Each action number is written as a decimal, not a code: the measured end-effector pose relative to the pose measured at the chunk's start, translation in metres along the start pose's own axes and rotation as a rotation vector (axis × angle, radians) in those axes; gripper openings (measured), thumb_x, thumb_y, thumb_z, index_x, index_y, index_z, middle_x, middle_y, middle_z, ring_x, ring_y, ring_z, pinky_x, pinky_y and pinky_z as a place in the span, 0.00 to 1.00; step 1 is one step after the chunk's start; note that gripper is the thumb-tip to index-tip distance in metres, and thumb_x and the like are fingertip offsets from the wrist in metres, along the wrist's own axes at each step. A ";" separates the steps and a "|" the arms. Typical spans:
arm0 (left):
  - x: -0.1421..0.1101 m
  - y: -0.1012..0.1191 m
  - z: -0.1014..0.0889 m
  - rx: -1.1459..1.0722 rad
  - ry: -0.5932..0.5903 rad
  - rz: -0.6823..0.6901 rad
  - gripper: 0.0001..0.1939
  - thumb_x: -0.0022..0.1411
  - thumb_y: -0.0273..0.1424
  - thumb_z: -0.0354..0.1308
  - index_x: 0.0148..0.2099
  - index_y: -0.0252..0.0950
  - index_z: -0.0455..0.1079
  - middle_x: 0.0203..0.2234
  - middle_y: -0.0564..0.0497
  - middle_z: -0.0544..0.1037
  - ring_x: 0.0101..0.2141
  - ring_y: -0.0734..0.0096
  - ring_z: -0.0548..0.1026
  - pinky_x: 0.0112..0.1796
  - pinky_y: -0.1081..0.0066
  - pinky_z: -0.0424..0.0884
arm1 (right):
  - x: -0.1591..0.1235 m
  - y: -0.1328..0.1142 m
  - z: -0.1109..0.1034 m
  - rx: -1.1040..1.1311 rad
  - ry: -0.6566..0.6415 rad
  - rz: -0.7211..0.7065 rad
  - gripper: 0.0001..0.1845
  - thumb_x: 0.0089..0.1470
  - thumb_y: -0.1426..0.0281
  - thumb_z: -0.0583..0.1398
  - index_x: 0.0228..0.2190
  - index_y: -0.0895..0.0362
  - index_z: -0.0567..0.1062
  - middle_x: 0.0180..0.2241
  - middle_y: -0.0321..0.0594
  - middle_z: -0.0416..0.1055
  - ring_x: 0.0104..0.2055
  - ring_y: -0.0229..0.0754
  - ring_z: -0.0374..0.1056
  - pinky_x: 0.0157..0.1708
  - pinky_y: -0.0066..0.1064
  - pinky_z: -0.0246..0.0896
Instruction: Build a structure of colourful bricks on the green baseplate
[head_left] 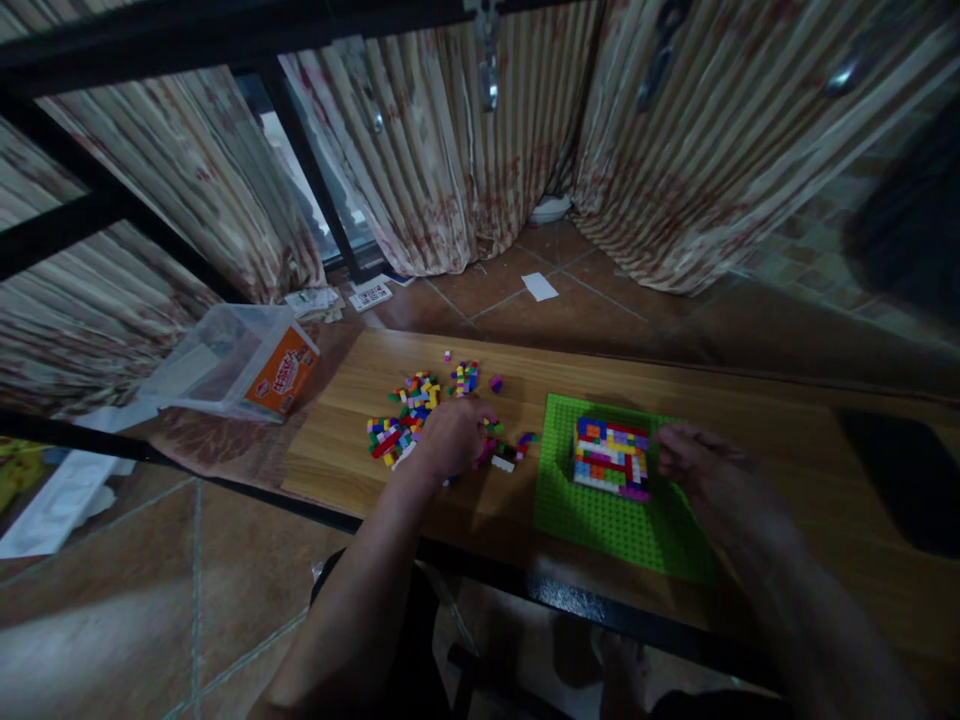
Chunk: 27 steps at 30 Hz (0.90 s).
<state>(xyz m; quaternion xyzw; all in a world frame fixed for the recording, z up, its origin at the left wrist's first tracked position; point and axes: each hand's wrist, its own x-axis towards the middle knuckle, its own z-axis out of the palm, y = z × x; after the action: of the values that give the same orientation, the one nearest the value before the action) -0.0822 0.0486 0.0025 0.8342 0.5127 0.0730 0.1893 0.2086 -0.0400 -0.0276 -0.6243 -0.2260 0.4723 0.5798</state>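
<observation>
Bare left hand (454, 435) and bare right hand (694, 460) above a long, wood-grained tabletop (337, 400) with a dark edge. The left hand reaches down into a loose, scattered heap of small multicoloured plastic bricks (420, 395), left of centre; its fingers are curled, with the tips largely hidden behind the hand, so whether a brick is grasped cannot be determined. The right hand lies just beside the right side of a low, rectangular block of multicoloured plastic bricks (611, 458); its thumb and fingers are drawn close together, but blur obscures whether anything is pinched between them or whether they touch the block. The block sits on a flat, studded, bright green plastic baseplate (637, 535), right of the heap, towards the plate's far side. Its upper face shows strips of orange, blue, red, yellow, white and purple in close rows, with a purple-pink piece at the near right corner. A flat, rectangular white brick (502, 463) lies between the left hand and the baseplate.
</observation>
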 end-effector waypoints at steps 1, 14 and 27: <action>0.000 0.001 0.001 0.024 -0.005 -0.010 0.16 0.56 0.21 0.53 0.44 0.37 0.77 0.39 0.46 0.81 0.42 0.63 0.77 0.44 0.69 0.71 | 0.000 0.000 0.001 -0.003 -0.006 -0.003 0.17 0.29 0.60 0.74 0.23 0.54 0.78 0.21 0.32 0.68 0.23 0.30 0.62 0.21 0.18 0.60; 0.002 0.013 -0.001 0.237 -0.037 -0.161 0.12 0.61 0.25 0.51 0.42 0.33 0.75 0.37 0.41 0.80 0.41 0.59 0.78 0.43 0.67 0.71 | -0.005 -0.002 0.005 -0.030 -0.017 0.011 0.20 0.27 0.58 0.75 0.22 0.56 0.78 0.20 0.32 0.67 0.22 0.29 0.60 0.20 0.18 0.59; 0.004 0.017 0.013 0.188 -0.001 -0.075 0.15 0.57 0.22 0.51 0.44 0.34 0.75 0.45 0.42 0.77 0.41 0.59 0.77 0.43 0.65 0.72 | -0.005 -0.001 0.003 -0.049 -0.036 -0.003 0.17 0.31 0.59 0.74 0.22 0.55 0.79 0.19 0.32 0.68 0.21 0.31 0.60 0.20 0.21 0.60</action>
<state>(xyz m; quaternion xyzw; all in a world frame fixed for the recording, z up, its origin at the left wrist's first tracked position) -0.0624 0.0419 -0.0030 0.8285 0.5482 0.0168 0.1132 0.2043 -0.0421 -0.0249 -0.6293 -0.2488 0.4770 0.5609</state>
